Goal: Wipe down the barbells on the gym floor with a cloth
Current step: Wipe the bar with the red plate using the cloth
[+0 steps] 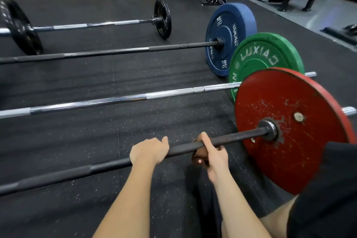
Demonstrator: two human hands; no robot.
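Grip of left hand (pixel 148 153) around the nearest barbell (pixel 238 137), of right hand (pixel 215 158) around a cloth (pixel 196 153) (largely hidden).

Single wide-angle head view looks forward and down, close over the nearest barbell (pixel 237 136); floor (pixel 116 75) recedes beyond.
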